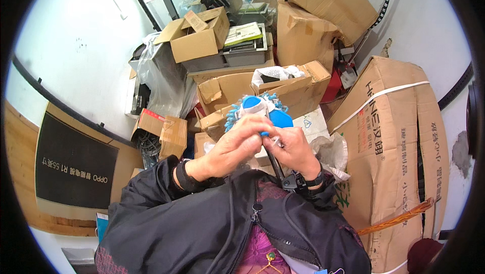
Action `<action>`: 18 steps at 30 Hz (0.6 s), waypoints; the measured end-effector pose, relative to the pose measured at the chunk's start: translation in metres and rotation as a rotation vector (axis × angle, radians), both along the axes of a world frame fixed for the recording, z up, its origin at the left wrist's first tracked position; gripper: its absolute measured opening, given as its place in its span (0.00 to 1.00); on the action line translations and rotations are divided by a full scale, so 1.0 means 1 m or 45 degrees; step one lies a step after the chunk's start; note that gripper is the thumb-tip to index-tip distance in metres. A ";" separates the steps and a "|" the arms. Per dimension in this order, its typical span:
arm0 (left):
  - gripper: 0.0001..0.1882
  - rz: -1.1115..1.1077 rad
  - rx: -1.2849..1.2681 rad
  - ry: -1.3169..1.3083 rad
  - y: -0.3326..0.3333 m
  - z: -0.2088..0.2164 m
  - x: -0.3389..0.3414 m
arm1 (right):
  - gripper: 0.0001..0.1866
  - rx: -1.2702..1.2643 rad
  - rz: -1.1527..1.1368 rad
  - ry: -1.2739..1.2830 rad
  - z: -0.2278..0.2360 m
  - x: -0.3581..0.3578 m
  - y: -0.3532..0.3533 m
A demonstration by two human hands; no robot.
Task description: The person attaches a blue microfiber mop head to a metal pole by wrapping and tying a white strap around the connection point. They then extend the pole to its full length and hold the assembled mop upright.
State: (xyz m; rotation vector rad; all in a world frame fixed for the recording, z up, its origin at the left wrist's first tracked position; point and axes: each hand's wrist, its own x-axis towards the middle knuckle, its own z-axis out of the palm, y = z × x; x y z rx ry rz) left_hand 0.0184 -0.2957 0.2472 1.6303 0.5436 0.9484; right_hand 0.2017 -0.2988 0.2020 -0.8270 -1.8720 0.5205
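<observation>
Both hands meet in front of my chest at a blue-and-white chenille duster (281, 118) with a fringe of blue strands. My left hand (241, 145) is closed at the base of its head, fingers bent over the top and thumb pressed in from below. My right hand (292, 148) is closed beside it, around the joint where the head meets a dark handle (276, 165). A small bright blue part shows between the hands. The handle slants down toward my chest, and its lower end is hidden by my jacket. My fingers partly cover the joint.
An open cardboard box (222, 94) lies just beyond the duster. A tall strapped carton (389, 137) leans on the right, with a brown stick (396, 218) before it. A small carton (173, 136) stands left, a black-faced flat box (76, 158) farther left. More boxes (199, 41) are piled behind.
</observation>
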 end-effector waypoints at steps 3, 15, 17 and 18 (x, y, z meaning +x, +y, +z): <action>0.10 0.110 -0.175 0.260 -0.004 -0.007 0.002 | 0.13 -0.068 0.029 0.186 0.002 0.000 -0.003; 0.06 0.239 -0.235 0.151 0.000 -0.014 0.012 | 0.19 -0.453 0.640 0.926 0.011 0.012 -0.016; 0.06 0.271 -0.119 0.368 0.002 -0.009 0.012 | 0.19 -0.324 0.574 0.873 0.014 0.011 -0.013; 0.07 0.256 -0.059 0.430 0.003 -0.006 0.013 | 0.19 -0.266 0.542 0.835 0.016 0.009 -0.010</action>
